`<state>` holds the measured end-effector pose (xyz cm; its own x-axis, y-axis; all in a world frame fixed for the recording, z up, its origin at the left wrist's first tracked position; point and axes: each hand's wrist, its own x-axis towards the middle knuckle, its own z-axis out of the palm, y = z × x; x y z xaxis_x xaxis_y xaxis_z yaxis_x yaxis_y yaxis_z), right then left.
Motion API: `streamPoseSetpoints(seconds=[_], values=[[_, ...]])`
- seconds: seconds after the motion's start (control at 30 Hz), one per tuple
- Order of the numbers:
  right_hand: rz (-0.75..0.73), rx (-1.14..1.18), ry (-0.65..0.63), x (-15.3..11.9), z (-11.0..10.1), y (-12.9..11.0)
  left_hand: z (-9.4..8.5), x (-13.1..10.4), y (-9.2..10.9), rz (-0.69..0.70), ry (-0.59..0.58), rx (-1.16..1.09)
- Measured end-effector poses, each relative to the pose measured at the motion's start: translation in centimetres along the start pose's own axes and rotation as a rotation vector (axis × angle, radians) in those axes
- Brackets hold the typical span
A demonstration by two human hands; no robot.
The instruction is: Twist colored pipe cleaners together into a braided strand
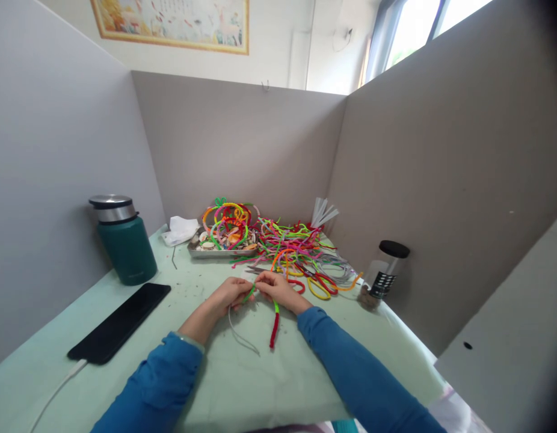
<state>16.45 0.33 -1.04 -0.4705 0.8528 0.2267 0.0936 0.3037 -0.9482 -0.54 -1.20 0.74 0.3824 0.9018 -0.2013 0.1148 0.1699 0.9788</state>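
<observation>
Between my two hands runs a green fuzzy cord (249,293), like a pipe cleaner. My left hand (232,293) pinches it from the left, with the fingertips closed. From the other side, my right hand (277,287) is closed on the same cord near the fingertips. Below the right hand hangs a red length (274,331) topped with bright green; whether it joins the green cord is hidden. A thin grey cord (233,328) droops from my left hand to the table. Scissors (254,270) lie just beyond the fingers, their handles partly hidden.
A metal tray (222,254) of shells and bent colourful cords stands at the back, beside a pile of loose cords (296,240). A green bottle (126,246) and a phone (120,322) on a cable are at left. A lidded jar (382,276) stands right. Partitions enclose the table.
</observation>
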Motion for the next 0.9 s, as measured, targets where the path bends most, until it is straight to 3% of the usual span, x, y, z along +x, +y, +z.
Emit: streamPoseSetpoints(seconds=[0.23, 0.5, 0.9], values=[[-0.015, 0.019, -0.012, -0.05, -0.06, 0.13, 0.06, -0.11, 0.10, -0.040, -0.038, -0.040], [-0.008, 0.026, -0.008, 0.04, -0.07, 0.22, 0.32, 0.06, 0.14, 0.067, 0.026, 0.156], [-0.005, 0.020, 0.002, 0.04, -0.01, 0.31, 0.04, 0.71, -0.78, 0.159, 0.242, 0.492]])
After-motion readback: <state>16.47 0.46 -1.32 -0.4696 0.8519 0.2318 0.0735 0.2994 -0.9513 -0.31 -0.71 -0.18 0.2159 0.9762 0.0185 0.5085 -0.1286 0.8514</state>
